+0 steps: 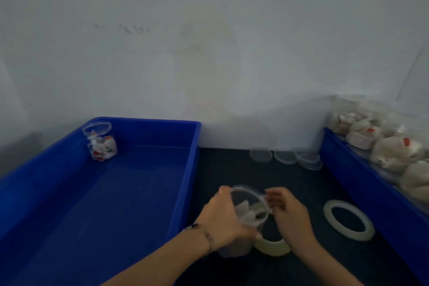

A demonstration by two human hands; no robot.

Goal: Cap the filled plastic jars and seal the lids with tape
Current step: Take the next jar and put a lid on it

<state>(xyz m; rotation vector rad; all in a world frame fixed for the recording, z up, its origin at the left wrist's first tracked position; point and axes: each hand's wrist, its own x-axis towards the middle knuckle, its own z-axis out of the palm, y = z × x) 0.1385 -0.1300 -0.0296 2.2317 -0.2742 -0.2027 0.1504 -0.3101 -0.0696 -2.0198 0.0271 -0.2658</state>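
Note:
My left hand [224, 218] grips a clear plastic jar [249, 208] with white packets inside and a clear lid on top, tilted toward me over the dark table. My right hand [289, 212] is at the jar's right rim with its fingers curled, pinching at the lid's edge. A roll of clear tape [272, 247] lies on the table just below the jar, between my hands. A second tape roll [349, 219] lies flat further right. Another filled, capped jar [101, 141] stands in the far left corner of the blue tray [183, 193].
Several loose clear lids [286, 157] lie at the back of the table by the wall. At the right, a second blue tray [362, 183] holds bagged white packets [392, 148]. A pale wall rises right behind the table.

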